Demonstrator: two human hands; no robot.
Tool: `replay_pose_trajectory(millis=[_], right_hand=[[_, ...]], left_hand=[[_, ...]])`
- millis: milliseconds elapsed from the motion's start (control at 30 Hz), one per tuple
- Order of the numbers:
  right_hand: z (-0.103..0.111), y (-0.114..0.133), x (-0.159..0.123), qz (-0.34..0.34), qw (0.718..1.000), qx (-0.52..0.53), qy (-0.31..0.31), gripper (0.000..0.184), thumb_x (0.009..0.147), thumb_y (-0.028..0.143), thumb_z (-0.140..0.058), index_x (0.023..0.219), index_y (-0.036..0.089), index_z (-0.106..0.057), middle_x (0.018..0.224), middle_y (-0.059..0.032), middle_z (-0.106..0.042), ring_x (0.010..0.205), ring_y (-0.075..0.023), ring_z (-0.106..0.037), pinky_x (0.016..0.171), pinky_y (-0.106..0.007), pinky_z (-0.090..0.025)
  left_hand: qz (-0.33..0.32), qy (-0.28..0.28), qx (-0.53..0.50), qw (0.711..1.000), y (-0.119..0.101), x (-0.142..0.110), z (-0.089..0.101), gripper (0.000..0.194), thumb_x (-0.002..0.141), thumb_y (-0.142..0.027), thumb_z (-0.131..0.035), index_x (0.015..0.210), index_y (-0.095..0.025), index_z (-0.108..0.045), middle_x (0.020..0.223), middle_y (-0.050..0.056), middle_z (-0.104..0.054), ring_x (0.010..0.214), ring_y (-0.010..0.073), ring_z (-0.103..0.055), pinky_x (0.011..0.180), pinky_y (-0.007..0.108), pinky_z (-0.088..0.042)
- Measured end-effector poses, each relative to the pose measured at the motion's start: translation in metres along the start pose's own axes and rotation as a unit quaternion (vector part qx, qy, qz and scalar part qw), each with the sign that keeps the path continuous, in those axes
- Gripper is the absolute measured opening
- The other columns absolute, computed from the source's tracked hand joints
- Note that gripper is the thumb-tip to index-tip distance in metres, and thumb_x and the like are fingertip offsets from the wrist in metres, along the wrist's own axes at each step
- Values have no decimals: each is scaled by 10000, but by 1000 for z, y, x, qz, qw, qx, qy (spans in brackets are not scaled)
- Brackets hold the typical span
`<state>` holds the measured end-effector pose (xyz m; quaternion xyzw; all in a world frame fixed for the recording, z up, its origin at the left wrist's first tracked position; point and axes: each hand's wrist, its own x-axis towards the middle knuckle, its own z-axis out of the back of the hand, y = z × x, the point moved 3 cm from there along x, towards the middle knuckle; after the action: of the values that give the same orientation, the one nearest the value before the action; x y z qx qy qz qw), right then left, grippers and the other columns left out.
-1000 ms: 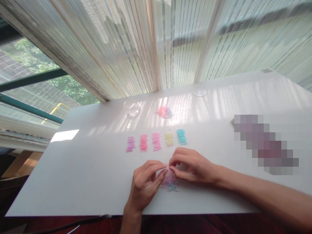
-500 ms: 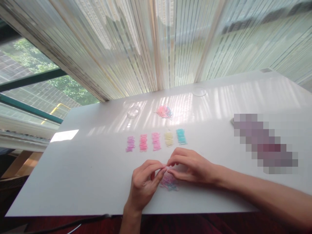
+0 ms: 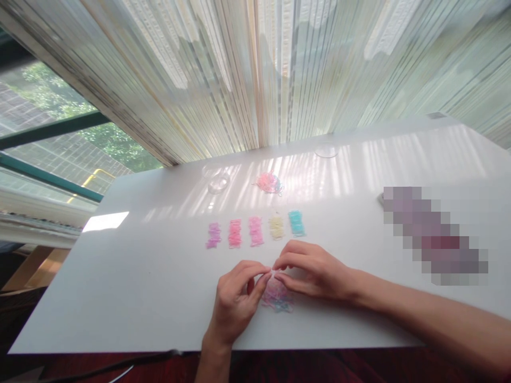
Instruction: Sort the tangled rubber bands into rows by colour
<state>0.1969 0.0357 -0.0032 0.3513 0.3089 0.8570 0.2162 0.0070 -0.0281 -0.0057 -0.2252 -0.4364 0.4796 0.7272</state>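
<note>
My left hand (image 3: 235, 298) and my right hand (image 3: 311, 268) meet fingertip to fingertip near the front of a white table (image 3: 139, 276). Both pinch a tiny thing between thumb and forefinger, too small to name. Just under the fingertips lies a mixed heap of small pastel rubber bands (image 3: 277, 296). Beyond the hands several sorted piles stand in a row: purple (image 3: 214, 235), bright pink (image 3: 235, 233), light pink (image 3: 256, 231), yellow (image 3: 276, 227) and teal (image 3: 296, 223).
Farther back lie another small pink tangle of bands (image 3: 270, 183), a clear round dish (image 3: 218, 182) and a clear lid (image 3: 326, 150). A blurred patch (image 3: 433, 234) covers the table's right part. Vertical blinds hang behind the table; a window is at left.
Both hands stay pinched together over the mixed heap, shifting only slightly. The blinds sway behind the table.
</note>
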Motion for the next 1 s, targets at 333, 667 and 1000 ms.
replay_pose_trajectory(millis=[333, 667, 1000], right_hand=[[-2, -2, -1, -2, 1000, -14, 7, 162, 1014, 238, -579, 954, 193, -724, 804, -32, -652, 715, -149, -602, 662, -253, -483], [-1, -1, 0, 2, 1000, -9, -10, 137, 998, 214, -590, 966, 188, -721, 822, -37, -660, 734, -149, -611, 676, -250, -486], [-1, -2, -1, -1, 1000, -6, -5, 156, 1004, 254, -586, 985, 184, -725, 829, -42, -662, 737, -153, -615, 678, -256, -494]], left_hand=[[9, -3, -1, 1000, -2, 0, 1, 142, 947, -80, -662, 1022, -197, -688, 903, 33, -711, 727, 119, -651, 583, 191, -519], [13, -3, 10, 1000, -2, 0, 0, 143, 951, -87, -656, 1034, -202, -673, 894, 5, -688, 612, 78, -553, 562, 178, -486], [20, -3, 9, 1000, 1, -1, 0, 164, 957, -87, -649, 1058, -216, -668, 910, 4, -679, 622, 80, -548, 563, 177, -478]])
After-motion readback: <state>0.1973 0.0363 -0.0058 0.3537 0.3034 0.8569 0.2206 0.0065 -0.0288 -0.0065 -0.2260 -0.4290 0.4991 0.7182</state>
